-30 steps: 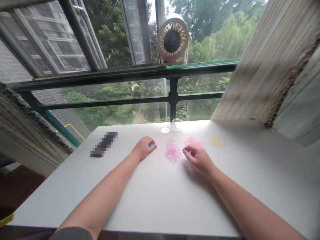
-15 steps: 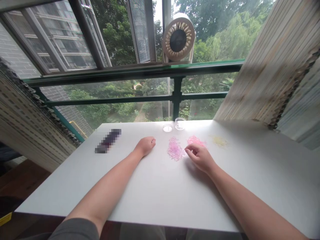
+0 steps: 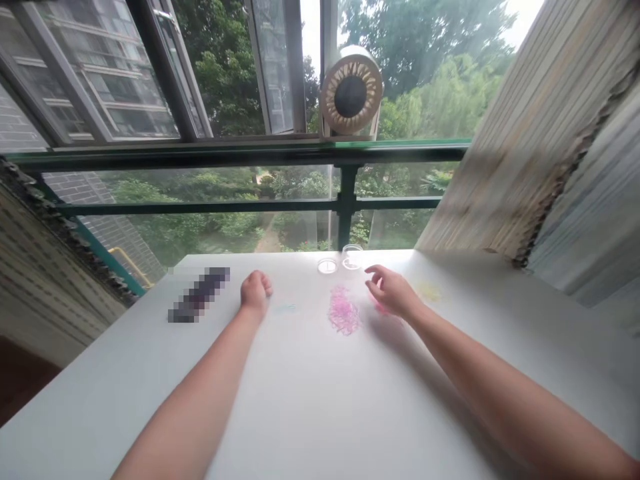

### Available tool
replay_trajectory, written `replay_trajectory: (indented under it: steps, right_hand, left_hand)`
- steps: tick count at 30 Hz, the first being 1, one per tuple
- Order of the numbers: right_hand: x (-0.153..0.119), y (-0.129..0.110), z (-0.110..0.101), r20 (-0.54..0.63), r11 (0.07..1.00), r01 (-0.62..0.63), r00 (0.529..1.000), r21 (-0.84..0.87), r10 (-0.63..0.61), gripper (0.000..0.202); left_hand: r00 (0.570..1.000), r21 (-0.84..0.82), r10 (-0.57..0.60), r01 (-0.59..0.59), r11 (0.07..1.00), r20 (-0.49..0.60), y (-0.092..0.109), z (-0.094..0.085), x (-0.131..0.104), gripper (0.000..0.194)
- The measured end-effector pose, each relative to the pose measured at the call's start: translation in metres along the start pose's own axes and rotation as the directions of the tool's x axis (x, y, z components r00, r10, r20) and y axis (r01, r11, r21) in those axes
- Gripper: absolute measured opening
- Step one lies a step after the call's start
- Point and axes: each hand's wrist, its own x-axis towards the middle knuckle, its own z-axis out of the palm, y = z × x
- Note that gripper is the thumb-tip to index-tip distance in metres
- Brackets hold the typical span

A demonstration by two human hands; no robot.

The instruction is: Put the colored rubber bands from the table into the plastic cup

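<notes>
1 clear container (image 3: 353,257), contents unclear, stands beside a shallow dish (image 3: 327,267); left hand (image 3: 255,292) clenched, right hand (image 3: 392,290) open.

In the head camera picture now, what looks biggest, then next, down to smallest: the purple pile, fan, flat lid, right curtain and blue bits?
1. Right curtain
2. Fan
3. Purple pile
4. Blue bits and flat lid: too alike to rank.
</notes>
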Motion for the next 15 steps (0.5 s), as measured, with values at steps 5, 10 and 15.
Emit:
replay_trajectory:
  steps: [5, 10, 15]
  right_hand:
    - [0.056, 0.004, 0.002, 0.077, 0.955, -0.036, 0.995, -0.296, 0.061, 0.05]
    - [0.081, 0.005, 0.012, 0.09, 0.922, 0.005, 0.995, -0.387, 0.033, 0.03]
    - [0.084, 0.003, 0.007, 0.093, 0.915, 0.054, 0.995, -0.4, -0.018, 0.022]
  left_hand:
    - [0.994, -0.233, -0.112, 0.109, 0.966, 0.003, 0.015, -0.005, 0.001, 0.026]
    - [0.984, -0.344, -0.177, 0.167, 0.924, 0.003, 0.021, -0.01, 0.003, 0.03]
    - [0.978, -0.375, -0.204, 0.177, 0.91, -0.034, 0.022, -0.009, 0.002, 0.034]
